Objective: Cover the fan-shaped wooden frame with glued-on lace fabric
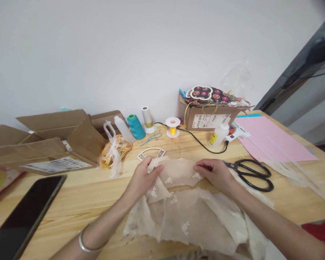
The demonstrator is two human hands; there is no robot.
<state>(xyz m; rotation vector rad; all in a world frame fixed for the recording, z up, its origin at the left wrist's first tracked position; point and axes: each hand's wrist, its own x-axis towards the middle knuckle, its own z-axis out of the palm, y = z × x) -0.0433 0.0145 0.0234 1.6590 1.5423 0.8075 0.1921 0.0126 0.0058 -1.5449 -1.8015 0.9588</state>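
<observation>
A sheer cream fabric [195, 213] with embroidered white flowers lies in loose folds on the wooden table in front of me. My left hand [144, 177] pinches one side of its lifted upper part, thumb on top. On the other side, my right hand [215, 172] grips the same fabric between thumb and fingers, so a strip stretches between the two hands. Just beyond the cloth lies a fan-shaped cut-out frame [151, 152] with a lattice pattern. Black-handled scissors [253, 174] rest beside my right hand, their blades partly hidden by it.
Open cardboard boxes [78, 144] stand at left, a phone [27, 213] nearer. Behind are a teal thread cone [136, 127], a yellow thread spool [173, 128] and a glue bottle [219, 135]. A filled box [208, 117] stands behind a black cord [197, 140]; pink sheets [276, 137] lie right.
</observation>
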